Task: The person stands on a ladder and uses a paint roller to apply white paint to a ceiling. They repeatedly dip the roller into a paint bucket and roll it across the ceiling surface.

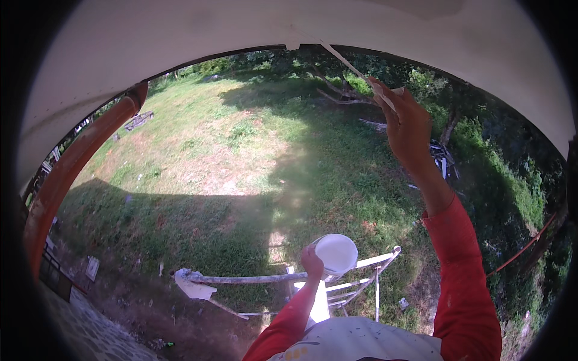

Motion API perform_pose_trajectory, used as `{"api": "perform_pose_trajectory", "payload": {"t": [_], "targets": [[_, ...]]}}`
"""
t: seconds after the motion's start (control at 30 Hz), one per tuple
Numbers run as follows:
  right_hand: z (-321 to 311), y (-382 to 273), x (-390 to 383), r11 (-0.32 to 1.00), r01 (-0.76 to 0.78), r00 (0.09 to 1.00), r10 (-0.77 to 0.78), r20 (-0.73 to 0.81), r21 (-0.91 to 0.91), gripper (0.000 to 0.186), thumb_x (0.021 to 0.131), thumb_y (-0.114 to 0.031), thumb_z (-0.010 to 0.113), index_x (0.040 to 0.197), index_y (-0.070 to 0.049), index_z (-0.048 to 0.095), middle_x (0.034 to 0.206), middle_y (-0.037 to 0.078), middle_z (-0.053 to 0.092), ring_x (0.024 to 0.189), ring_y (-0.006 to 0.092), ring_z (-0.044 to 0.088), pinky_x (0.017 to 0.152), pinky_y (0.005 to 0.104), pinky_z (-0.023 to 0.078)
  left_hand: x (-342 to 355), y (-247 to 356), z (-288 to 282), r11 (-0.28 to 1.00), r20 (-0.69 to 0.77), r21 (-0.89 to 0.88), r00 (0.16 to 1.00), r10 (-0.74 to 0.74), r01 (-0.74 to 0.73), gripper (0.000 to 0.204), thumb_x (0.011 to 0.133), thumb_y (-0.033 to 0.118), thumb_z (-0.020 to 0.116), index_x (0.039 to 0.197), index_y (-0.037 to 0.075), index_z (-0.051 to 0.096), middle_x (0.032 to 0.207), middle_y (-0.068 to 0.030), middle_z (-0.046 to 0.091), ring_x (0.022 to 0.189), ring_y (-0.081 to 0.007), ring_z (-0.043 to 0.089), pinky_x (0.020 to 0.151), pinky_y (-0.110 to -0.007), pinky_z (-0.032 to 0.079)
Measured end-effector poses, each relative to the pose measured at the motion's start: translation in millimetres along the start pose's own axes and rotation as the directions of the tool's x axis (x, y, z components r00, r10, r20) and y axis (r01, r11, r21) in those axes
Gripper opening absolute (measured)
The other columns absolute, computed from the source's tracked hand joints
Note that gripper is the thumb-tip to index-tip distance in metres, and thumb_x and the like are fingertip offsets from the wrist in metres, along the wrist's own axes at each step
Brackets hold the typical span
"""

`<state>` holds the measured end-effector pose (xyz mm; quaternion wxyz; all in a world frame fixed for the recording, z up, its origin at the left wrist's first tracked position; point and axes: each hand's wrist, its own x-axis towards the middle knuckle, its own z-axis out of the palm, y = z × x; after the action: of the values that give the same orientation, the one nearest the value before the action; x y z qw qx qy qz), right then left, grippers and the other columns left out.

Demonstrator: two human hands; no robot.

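My right hand (406, 129) is raised toward the pale ceiling panel (198, 33), fingers closed round a thin, flat-bladed tool (346, 62) coated in pale stuff. Seen nearly edge-on, its exact kind is unclear. The tool's far end reaches the panel's edge; whether it touches cannot be told. Low in front of me, my left hand (312, 262) grips the left rim of a white bucket (337, 253). White material shows inside the bucket, which is just above the scaffold's rail. A pale lump (292, 46) sticks at the panel's edge.
Below me is a metal scaffold frame (253, 278), with a whitish cloth-like piece (195, 285) on its left end. A reddish-brown pipe (81, 168) runs down at the left. Grass (241, 144) lies far below, with trees (451, 114) and scrap to the right.
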<state>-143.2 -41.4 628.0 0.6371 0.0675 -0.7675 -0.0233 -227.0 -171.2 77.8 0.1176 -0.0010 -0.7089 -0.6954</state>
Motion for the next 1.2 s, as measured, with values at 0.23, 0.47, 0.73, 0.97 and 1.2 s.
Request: {"api": "perform_pose_trajectory", "payload": {"t": [0.23, 0.47, 0.73, 0.97, 1.2], "targets": [[8, 34, -7, 0.995, 0.039, 0.996, -0.047, -0.082, -0.090, 0.046, 0.095, -0.011, 0.074, 0.136, -0.031, 0.071, 0.086, 0.001, 0.069, 0.066, 0.0188, 0.068, 0.056, 0.0343, 0.053, 2, -1, 2, 1.000, 0.013, 0.023, 1.000, -0.009, 0.009, 0.034, 0.107, 0.028, 0.054, 0.098, -0.001, 0.068, 0.088, -0.0222, 0.069, 0.080, -0.0383, 0.066, 0.076, -0.049, 0.049], [45, 12, 16, 0.996, 0.078, 0.996, -0.080, -0.037, -0.041, 0.043, 0.095, -0.011, 0.074, 0.132, -0.031, 0.073, 0.088, 0.001, 0.071, 0.067, 0.0189, 0.069, 0.057, 0.0337, 0.055, -2, -3, -1, 1.000, 0.006, 0.027, 1.000, 0.013, -0.013, 0.036, 0.108, 0.029, 0.052, 0.099, -0.002, 0.068, 0.090, -0.0235, 0.068, 0.084, -0.0405, 0.066, 0.078, -0.051, 0.048], [8, 28, -15, 0.999, 0.024, 0.986, -0.018, -0.163, 0.032, 0.041, 0.094, -0.012, 0.076, 0.132, -0.028, 0.074, 0.087, 0.003, 0.070, 0.065, 0.0162, 0.066, 0.059, 0.0298, 0.053, -4, 14, -5, 0.999, 0.026, 0.048, 1.000, -0.009, 0.008, 0.036, 0.108, 0.028, 0.049, 0.104, 0.000, 0.071, 0.095, -0.0225, 0.072, 0.089, -0.0393, 0.069, 0.083, -0.049, 0.050], [-4, -6, 10, 0.992, 0.073, 0.989, -0.059, -0.136, 0.100, 0.040, 0.095, -0.011, 0.076, 0.132, -0.026, 0.074, 0.085, 0.003, 0.070, 0.064, 0.0152, 0.066, 0.057, 0.0294, 0.052, -5, 9, -6, 0.999, 0.058, 0.047, 0.998, 0.009, -0.012, 0.033, 0.106, 0.026, 0.050, 0.104, 0.000, 0.070, 0.097, -0.0230, 0.072, 0.090, -0.0402, 0.069, 0.082, -0.050, 0.051], [-31, -24, 6, 0.993, -0.047, 0.995, 0.055, -0.084, 0.105, 0.038, 0.094, -0.012, 0.076, 0.130, -0.025, 0.075, 0.086, 0.003, 0.072, 0.065, 0.0156, 0.069, 0.055, 0.0311, 0.052, -3, -3, 1, 0.999, 0.011, 0.029, 0.999, 0.042, -0.042, 0.038, 0.109, 0.030, 0.050, 0.100, -0.001, 0.070, 0.086, -0.0198, 0.070, 0.081, -0.0343, 0.068, 0.078, -0.047, 0.051]]}}
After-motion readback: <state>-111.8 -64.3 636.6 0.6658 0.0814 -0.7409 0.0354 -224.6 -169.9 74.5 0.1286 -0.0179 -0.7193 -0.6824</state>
